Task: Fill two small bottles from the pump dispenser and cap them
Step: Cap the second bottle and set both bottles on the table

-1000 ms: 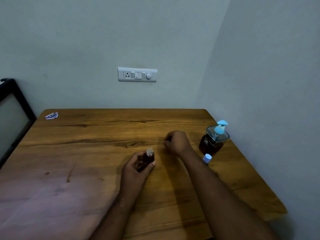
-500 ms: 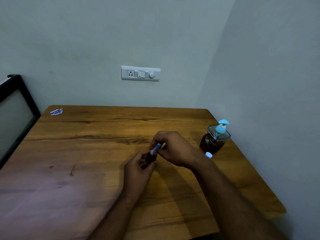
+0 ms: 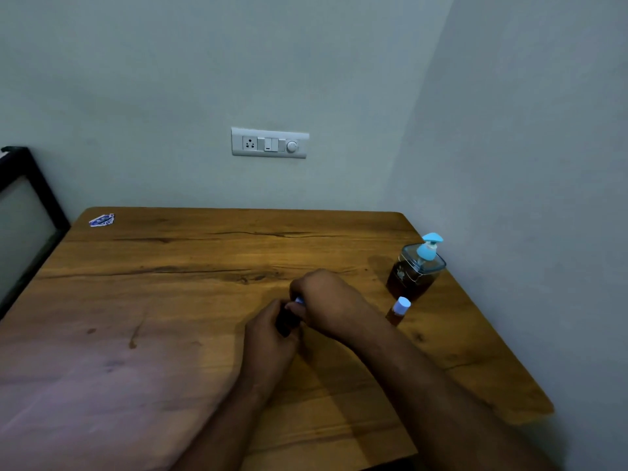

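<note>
Two bare hands are meeting at the middle of the brown wooden table (image 3: 204, 283). Left hand (image 3: 268, 338) is gripping a small dark bottle (image 3: 285, 322), fingers curled round it; right hand (image 3: 326, 300) is pinching a pale blue cap (image 3: 299, 300) at the bottle's top. At three o'clock of the hands, a second small capped amber bottle (image 3: 398, 311) is standing just beside a square dark-filled pump dispenser with a blue nozzle (image 3: 416, 266)

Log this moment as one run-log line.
step: capping second bottle | left hand: holds small bottle | right hand: pinches cap on it | capped bottle: beside pump dispenser
</note>
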The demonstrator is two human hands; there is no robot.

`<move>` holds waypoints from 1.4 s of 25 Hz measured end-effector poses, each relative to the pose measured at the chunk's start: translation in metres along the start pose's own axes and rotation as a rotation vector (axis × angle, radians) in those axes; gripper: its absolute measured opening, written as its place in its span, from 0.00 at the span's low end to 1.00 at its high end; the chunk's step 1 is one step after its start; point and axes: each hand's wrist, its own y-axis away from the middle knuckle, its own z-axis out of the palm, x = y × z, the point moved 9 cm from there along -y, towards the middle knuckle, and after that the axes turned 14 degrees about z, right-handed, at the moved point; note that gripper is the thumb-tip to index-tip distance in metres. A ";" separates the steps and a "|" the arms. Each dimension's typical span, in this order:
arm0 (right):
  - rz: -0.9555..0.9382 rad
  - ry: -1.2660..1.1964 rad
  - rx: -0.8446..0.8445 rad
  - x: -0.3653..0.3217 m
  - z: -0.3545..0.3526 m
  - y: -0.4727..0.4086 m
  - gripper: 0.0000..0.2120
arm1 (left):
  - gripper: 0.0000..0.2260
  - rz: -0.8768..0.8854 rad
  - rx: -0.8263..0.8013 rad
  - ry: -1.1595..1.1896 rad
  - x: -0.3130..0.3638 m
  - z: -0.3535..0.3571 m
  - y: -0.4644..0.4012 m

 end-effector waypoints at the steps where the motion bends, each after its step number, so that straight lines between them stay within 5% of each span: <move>1: 0.013 0.028 0.013 -0.001 -0.001 0.000 0.13 | 0.14 -0.007 0.001 0.011 -0.001 0.000 0.001; 11: -0.001 -0.041 -0.013 -0.004 0.001 0.004 0.24 | 0.13 -0.039 0.043 0.097 0.007 -0.004 0.002; 31: 0.042 -0.022 0.044 -0.007 -0.002 0.006 0.13 | 0.08 -0.055 0.036 0.037 0.000 -0.003 0.002; 35: 0.102 -0.329 0.130 0.017 -0.006 0.014 0.18 | 0.13 -0.012 0.040 0.044 0.003 -0.003 0.002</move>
